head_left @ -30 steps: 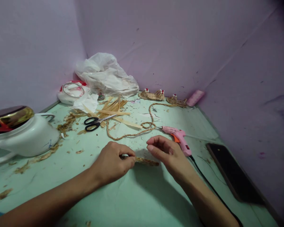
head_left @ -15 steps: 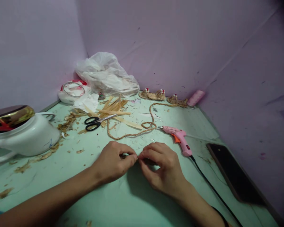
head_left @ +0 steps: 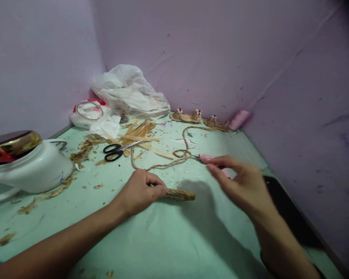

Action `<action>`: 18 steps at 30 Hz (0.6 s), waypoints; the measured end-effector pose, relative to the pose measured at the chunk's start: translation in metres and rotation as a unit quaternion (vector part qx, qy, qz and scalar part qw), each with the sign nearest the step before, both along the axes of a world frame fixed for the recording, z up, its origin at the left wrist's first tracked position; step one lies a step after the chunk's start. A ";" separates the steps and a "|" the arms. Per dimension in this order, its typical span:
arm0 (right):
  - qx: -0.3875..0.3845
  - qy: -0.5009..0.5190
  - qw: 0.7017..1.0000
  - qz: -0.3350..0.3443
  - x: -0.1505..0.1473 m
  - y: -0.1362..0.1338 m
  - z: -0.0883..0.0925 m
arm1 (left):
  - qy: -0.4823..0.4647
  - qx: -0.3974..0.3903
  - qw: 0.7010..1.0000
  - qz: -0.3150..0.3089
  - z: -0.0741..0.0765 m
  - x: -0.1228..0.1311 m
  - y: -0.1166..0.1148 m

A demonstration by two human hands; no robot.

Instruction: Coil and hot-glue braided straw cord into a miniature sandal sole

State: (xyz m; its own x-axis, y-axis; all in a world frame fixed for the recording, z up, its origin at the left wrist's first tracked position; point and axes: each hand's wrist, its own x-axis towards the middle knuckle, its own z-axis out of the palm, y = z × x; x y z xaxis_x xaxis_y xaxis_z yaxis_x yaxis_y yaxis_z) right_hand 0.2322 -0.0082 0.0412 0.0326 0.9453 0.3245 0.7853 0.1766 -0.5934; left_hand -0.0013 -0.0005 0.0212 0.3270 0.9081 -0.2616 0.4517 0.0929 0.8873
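Note:
Pinched between the thumb and fingers of my left hand [head_left: 142, 192] is a flat, elongated straw piece [head_left: 180, 194], brown and rough; its left end is hidden behind those fingers. My right hand [head_left: 244, 186] is raised to the right, slightly blurred, thumb and forefinger apart with nothing visible between them. It is nearest to a pink glue gun [head_left: 205, 157] and covers most of its body. The metal nozzle of the gun points left at a loop of braided straw cord [head_left: 159, 166], which winds over the table.
Black-handled scissors [head_left: 113, 152] lie beside loose straw strips [head_left: 136, 133]. A white teapot [head_left: 43, 166] stands left, a plastic bag [head_left: 130, 93] at the back. Small straw pieces with red-white beads [head_left: 189, 117] and a pink roll [head_left: 239, 119] line the wall. A phone [head_left: 291, 217] lies right.
My right hand has left the straw piece and moved right and up, over the glue gun. My left hand stays almost in place, and the straw piece now shows.

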 end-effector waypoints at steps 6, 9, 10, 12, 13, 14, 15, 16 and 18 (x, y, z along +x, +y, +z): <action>-0.286 -0.193 0.924 -0.167 0.060 0.026 -0.009 | -0.015 -0.014 1.000 0.007 -0.002 0.000 0.002; -0.321 -0.133 0.925 -0.153 0.059 0.032 -0.024 | -0.009 -0.014 1.000 0.009 -0.001 0.000 0.001; -0.322 -0.105 0.927 -0.159 0.057 0.032 -0.027 | -0.008 -0.013 1.000 0.009 -0.001 0.000 0.001; -0.327 -0.048 0.930 -0.160 0.056 0.033 -0.032 | -0.007 -0.011 1.000 0.006 -0.001 0.000 0.001; -0.331 -0.021 0.930 -0.155 0.056 0.033 -0.032 | -0.007 -0.011 1.000 0.005 -0.001 0.000 0.001; -0.335 0.000 0.930 -0.151 0.056 0.032 -0.032 | -0.006 -0.011 1.000 0.003 -0.001 0.000 0.000; -0.338 0.018 0.930 -0.146 0.056 0.031 -0.031 | -0.005 -0.011 1.000 0.003 -0.002 0.000 0.000; -0.339 0.033 0.929 -0.143 0.057 0.029 -0.029 | -0.004 -0.011 1.000 0.003 -0.002 -0.001 0.000; -0.341 0.089 0.928 -0.124 0.057 0.022 -0.025 | -0.002 -0.009 1.000 0.005 -0.002 -0.001 0.000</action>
State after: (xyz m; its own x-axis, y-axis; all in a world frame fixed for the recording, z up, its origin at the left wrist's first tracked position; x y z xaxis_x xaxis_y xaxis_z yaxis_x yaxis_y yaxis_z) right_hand 0.2890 0.0137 0.0165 0.2714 0.8855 -0.3772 0.6301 -0.4597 -0.6259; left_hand -0.0021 -0.0004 0.0190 0.3197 0.9061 -0.2770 0.4475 0.1133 0.8871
